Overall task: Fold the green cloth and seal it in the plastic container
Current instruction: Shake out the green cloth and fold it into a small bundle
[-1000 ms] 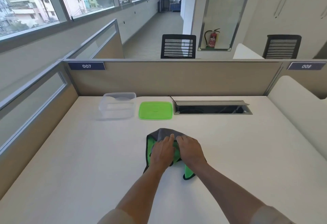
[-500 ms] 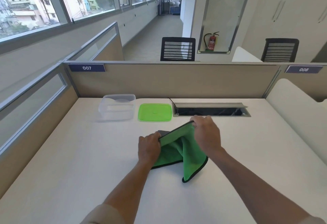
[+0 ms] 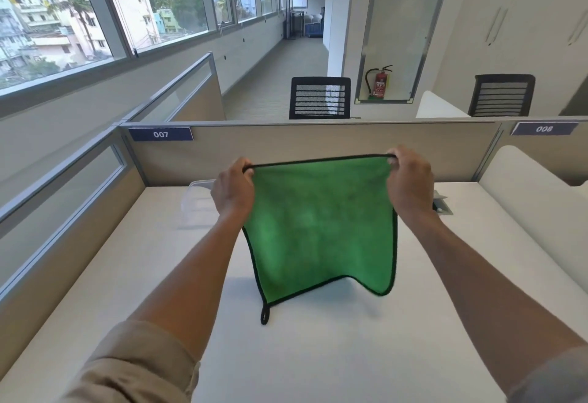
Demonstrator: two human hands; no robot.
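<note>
Where the bunched green black-edged microfibre cloth [image 3: 321, 230] lay on the white surface [image 3: 318, 355] a second ago, left hand [image 3: 234, 191] and right hand [image 3: 409, 180] fingers now pinch its top corners, spread mid-frame, folding not started.

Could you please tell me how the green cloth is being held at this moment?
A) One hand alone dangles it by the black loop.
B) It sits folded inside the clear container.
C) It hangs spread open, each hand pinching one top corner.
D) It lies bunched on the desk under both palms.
C: the green cloth hangs open above the desk, the left hand and right hand each pinching a top corner, its black loop dangling free at the bottom.
</note>
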